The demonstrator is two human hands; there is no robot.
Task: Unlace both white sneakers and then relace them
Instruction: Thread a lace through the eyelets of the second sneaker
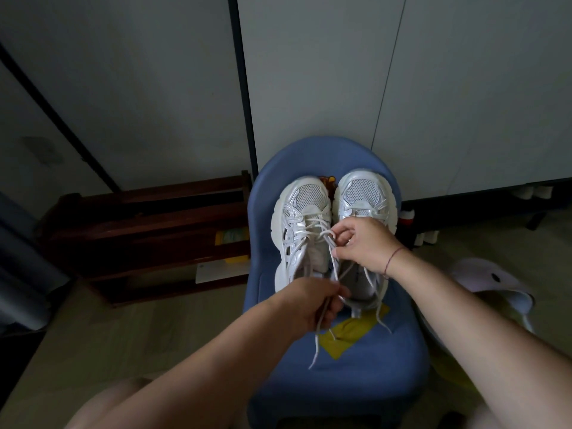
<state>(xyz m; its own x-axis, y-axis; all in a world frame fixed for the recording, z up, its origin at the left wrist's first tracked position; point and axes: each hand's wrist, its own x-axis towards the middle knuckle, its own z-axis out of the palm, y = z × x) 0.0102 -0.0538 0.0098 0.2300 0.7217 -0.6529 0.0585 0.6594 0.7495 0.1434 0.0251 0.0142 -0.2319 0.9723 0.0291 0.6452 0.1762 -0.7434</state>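
Left hand (312,305) grips a loose lace (333,267) while right hand (368,243) fingers (342,252) pinch it higher, above one white sneaker (305,224) beside its twin (363,193) on a blue chair (371,366).

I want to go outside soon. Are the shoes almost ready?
Not yet. Done: the left shoe and right shoe look untied, lace ends loose on the chair. In hand: the left hand holds one lace while the right hand pinches it at the left shoe. Left: lace still crosses both shoes near the toes, then all the relacing.
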